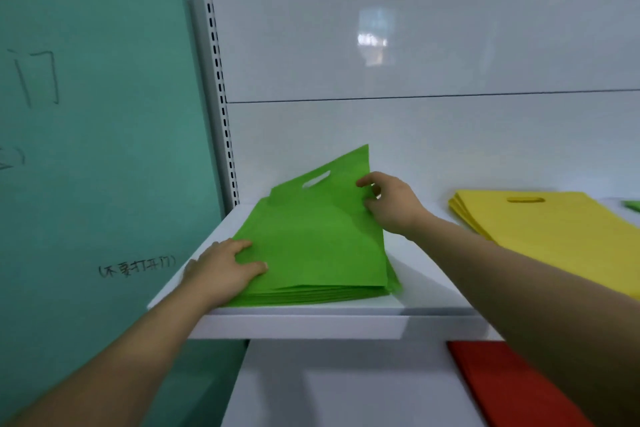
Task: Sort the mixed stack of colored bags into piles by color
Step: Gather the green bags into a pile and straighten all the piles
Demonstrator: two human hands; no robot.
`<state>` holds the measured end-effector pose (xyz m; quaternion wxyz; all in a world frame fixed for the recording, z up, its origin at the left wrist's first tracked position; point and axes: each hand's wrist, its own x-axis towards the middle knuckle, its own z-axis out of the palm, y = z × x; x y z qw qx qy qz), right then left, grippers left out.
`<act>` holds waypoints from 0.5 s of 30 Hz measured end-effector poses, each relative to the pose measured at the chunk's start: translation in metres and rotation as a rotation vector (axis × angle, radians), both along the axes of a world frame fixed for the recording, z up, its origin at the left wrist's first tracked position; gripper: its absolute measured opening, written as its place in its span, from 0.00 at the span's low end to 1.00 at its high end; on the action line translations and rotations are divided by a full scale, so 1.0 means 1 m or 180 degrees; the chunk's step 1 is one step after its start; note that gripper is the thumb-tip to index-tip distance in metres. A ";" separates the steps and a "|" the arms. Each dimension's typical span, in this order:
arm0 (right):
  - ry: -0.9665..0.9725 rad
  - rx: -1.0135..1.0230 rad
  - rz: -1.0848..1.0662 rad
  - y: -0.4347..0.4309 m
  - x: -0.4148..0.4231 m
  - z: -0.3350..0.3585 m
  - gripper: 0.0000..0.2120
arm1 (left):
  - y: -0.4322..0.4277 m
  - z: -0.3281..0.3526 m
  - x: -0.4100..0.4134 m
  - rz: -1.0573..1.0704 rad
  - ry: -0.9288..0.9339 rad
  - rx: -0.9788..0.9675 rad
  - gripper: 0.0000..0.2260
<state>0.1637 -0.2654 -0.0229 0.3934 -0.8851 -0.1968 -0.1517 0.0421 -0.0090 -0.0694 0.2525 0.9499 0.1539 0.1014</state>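
Observation:
A pile of green bags [311, 291] lies on the left part of a white shelf [304, 322]. The top green bag [311, 229] is tilted, its far handle end raised off the pile. My right hand [388, 204] pinches that bag's right edge near the handle cutout. My left hand [225, 270] rests on the bag's near left corner, thumb flat on top. A pile of yellow bags [554, 229] lies on the same shelf to the right. A red bag [502, 385] lies on the lower shelf at the bottom right.
A teal panel [93, 149] with handwriting stands at the left. The shelf's white back wall [415, 45] and a slotted upright [221, 97] rise behind the piles. A sliver of another green bag [632, 206] shows at the far right edge.

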 end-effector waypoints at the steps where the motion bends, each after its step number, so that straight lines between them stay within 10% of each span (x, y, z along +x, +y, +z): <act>1: -0.0067 0.0163 -0.0047 -0.001 -0.005 0.006 0.19 | 0.000 0.004 0.000 -0.0047 0.0108 0.0097 0.39; 15: -0.0894 0.1841 -0.0717 -0.086 -0.089 0.050 0.19 | -0.069 0.052 -0.010 -0.1045 -0.1232 -0.1939 0.21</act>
